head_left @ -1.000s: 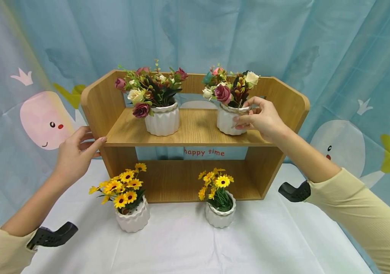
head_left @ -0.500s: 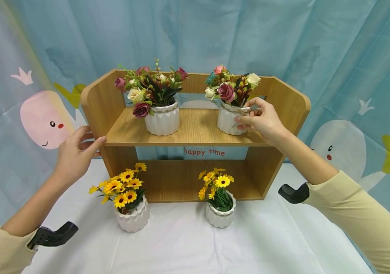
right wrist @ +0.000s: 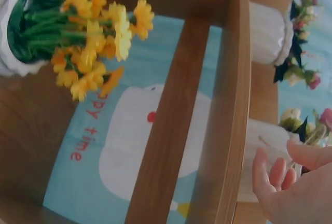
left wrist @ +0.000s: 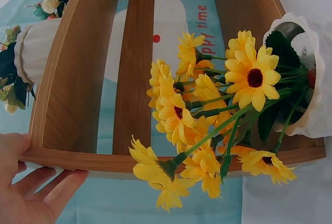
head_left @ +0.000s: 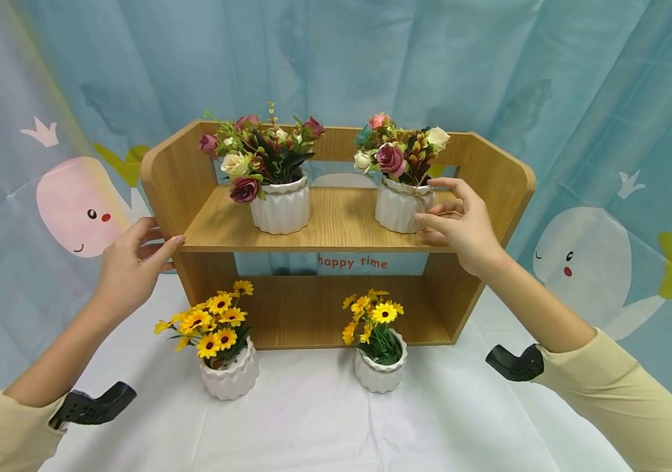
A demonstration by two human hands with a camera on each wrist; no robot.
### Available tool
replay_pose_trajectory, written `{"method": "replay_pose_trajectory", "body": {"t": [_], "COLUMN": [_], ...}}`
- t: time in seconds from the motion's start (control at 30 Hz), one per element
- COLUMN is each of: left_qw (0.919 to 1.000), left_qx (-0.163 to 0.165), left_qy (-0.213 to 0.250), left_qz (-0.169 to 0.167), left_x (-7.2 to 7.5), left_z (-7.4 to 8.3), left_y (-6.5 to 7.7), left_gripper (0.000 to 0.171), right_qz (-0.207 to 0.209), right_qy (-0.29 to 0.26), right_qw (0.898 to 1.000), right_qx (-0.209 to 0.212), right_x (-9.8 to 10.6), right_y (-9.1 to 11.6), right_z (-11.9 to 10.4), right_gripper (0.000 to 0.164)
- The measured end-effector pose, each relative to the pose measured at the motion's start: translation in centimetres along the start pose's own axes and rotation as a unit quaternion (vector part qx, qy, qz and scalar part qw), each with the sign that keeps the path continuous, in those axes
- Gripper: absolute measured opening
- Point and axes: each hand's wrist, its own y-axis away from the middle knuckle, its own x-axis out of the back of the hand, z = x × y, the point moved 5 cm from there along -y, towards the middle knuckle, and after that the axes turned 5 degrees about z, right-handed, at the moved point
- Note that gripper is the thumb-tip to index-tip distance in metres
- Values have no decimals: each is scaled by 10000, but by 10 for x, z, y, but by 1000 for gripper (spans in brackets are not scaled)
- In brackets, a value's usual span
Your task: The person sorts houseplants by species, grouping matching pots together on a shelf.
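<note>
In the head view my left hand (head_left: 132,262) grips the left side of a wooden shelf (head_left: 324,249), thumb on the front edge and fingers on the outer face. My right hand (head_left: 465,226) is beside the right white flowerpot (head_left: 395,208) on the upper board, its fingers loosely bent around the pot's right side without a firm hold. That pot holds mixed artificial roses and has twine about its rim. Another white pot (head_left: 280,206) with roses stands upright at the left of the same board. The right wrist view shows my right hand (right wrist: 295,182) near the twine.
On the white cloth (head_left: 312,426) before the shelf stand two smaller white pots with yellow daisies, one at the left (head_left: 231,373) and one right of centre (head_left: 380,370). A blue printed curtain (head_left: 336,59) hangs behind.
My right hand has loosened from the right rose pot and drawn slightly to the right. That pot shifted a little right earlier and now stands still. My left hand stays put.
</note>
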Motion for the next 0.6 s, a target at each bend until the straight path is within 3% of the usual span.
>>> {"method": "replay_pose_trajectory", "body": {"t": [0.2, 0.43, 0.6], "left_qw": [10000, 10000, 10000], "left_qx": [4, -24, -32], "left_qy": [-6, 18, 45], "left_qz": [21, 15, 5], "left_x": [0, 1, 0], "left_z": [0, 0, 1], "left_y": [0, 1, 1], "left_gripper": [48, 48, 48], "right_qz": [125, 398, 529], "right_qy": [-327, 190, 269], "right_qw": [9994, 9990, 9981], "right_qx": [53, 48, 134], "right_x": [-1, -2, -2], "right_y": [16, 35, 48], "right_z": [5, 14, 19], "right_gripper": [55, 57, 54]}}
